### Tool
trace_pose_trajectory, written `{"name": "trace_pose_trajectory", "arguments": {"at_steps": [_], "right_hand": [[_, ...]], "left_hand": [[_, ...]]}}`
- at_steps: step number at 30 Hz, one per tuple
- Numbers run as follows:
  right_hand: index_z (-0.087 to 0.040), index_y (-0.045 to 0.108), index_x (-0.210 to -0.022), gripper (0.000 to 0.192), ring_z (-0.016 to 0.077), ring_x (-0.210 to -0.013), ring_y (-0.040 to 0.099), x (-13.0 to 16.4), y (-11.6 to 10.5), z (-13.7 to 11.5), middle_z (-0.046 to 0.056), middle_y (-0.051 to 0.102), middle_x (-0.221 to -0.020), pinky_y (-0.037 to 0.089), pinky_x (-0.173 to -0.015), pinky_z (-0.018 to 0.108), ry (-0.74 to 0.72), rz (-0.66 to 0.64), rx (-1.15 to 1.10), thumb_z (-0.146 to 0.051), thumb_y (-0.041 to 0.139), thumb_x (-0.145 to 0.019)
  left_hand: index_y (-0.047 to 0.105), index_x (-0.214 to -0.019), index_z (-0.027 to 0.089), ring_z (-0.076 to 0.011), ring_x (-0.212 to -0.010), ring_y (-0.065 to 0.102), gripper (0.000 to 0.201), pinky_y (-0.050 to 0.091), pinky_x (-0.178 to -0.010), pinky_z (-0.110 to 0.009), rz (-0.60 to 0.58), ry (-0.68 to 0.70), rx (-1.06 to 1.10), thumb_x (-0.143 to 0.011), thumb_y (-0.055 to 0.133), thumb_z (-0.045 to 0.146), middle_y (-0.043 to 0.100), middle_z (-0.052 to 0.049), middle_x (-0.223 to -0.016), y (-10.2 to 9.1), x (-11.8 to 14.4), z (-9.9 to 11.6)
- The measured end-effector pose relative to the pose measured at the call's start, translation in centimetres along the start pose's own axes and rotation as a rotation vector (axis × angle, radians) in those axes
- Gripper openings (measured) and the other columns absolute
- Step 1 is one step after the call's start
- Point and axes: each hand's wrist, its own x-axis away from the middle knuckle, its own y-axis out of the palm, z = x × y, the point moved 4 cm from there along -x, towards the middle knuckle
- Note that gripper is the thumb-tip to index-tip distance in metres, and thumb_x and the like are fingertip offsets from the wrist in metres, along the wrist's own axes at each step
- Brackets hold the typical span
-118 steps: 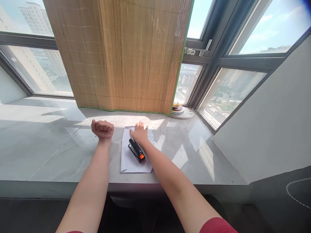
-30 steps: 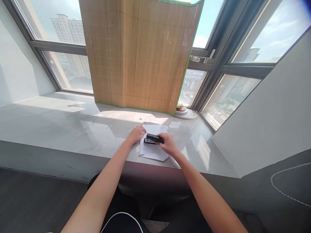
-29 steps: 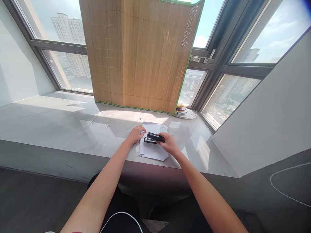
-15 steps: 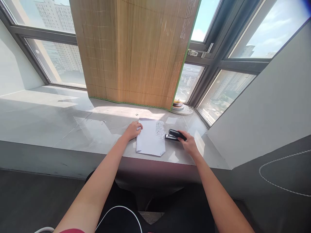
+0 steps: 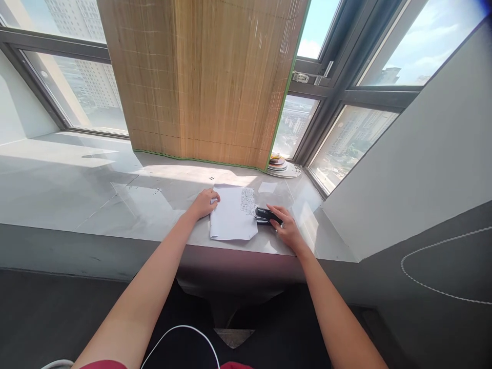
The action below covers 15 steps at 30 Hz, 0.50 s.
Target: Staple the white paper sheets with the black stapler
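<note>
White paper (image 5: 231, 218) with a block of dark printing near its upper right lies on the pale window ledge. My left hand (image 5: 204, 203) grips the paper's left edge, thumb and fingers closed on it. In my right hand (image 5: 287, 229) is a black stapler (image 5: 265, 216), its fingers wrapped over the top and side. The stapler's front end meets the right edge of the paper, just below the printing. Whether paper sits between its jaws is too small to tell.
A bamboo blind (image 5: 203, 87) hangs behind the paper. Stacked plates (image 5: 282, 167) stand in the window corner. A small white slip (image 5: 268, 187) and tiny bits (image 5: 211, 178) lie on the ledge (image 5: 96, 205). A white cable (image 5: 184, 326) crosses my lap.
My right hand has brought the stapler left against the paper's right edge, and its gap looks narrower. My left hand stays on the paper. The whole view has shifted slightly.
</note>
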Motion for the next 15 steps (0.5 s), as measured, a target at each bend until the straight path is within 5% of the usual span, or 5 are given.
{"name": "trace_pose_trajectory", "arguments": {"at_steps": [6,15], "right_hand": [[-0.036,0.024,-0.166,0.072,0.0294,-0.132,0.051,0.4,0.8,-1.5,0.008,0.05,-0.15,0.045,-0.114,0.05,-0.062,-0.094,0.219,-0.031,0.053,-0.1],[-0.035,0.038,-0.161,0.06,0.0303,-0.118,0.054,0.5,1.3,-1.5,0.011,0.058,-0.134,0.048,-0.108,0.051,-0.093,-0.1,0.293,-0.019,0.035,-0.103]], "left_hand": [[0.072,-0.091,0.023,-0.0266,-0.101,0.058,0.022,0.047,-0.096,-0.042,0.001,-0.001,0.009,-0.081,0.054,0.016,0.065,-0.007,-0.101,-0.1,0.1,0.1],[0.072,-0.089,0.023,-0.0266,-0.099,0.059,0.022,0.048,-0.097,-0.043,0.01,-0.026,-0.028,-0.078,0.055,0.015,0.064,-0.006,-0.097,0.0,-0.2,-0.3]]}}
